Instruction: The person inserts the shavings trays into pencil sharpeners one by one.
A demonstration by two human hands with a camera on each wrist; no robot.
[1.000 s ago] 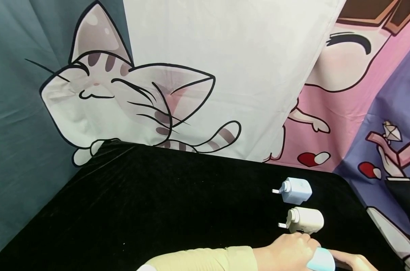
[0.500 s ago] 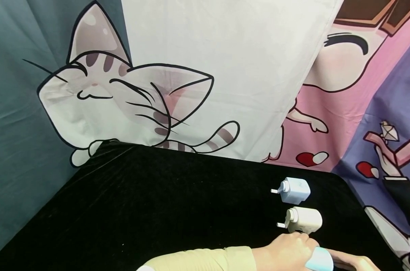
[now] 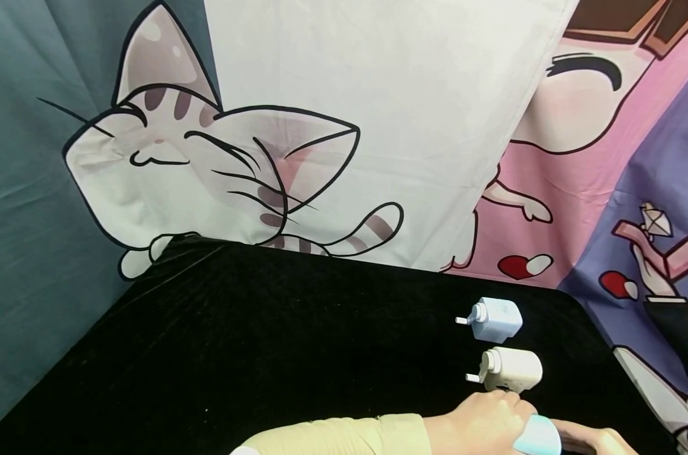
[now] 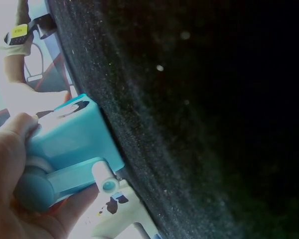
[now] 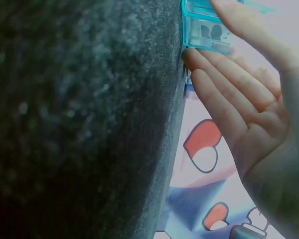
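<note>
A teal hand-crank pencil sharpener (image 4: 74,137) lies in my left hand (image 4: 7,164), which grips its body, thumb on one side and fingers beneath, near the round crank hub. The white-tipped crank arm (image 4: 74,179) points toward the left wrist camera. At the opposite end is my right hand (image 5: 254,104), fingers (image 5: 219,104) extended beside a clear, teal-edged part (image 5: 207,32) with dark decals; its thumb overlaps that part. In the head view, the left hand (image 3: 486,420) largely covers the sharpener, and the right hand (image 3: 597,437) reaches it with a straight finger.
Just beyond the left hand stands a cream crank sharpener (image 3: 515,370). Behind it is a light blue one (image 3: 497,319), crank also facing left. Black cloth (image 3: 264,341) covers the table, and a cartoon-printed curtain (image 3: 389,126) hangs along its back.
The head view shifts only slightly. Both hands and all the sharpeners keep their places.
</note>
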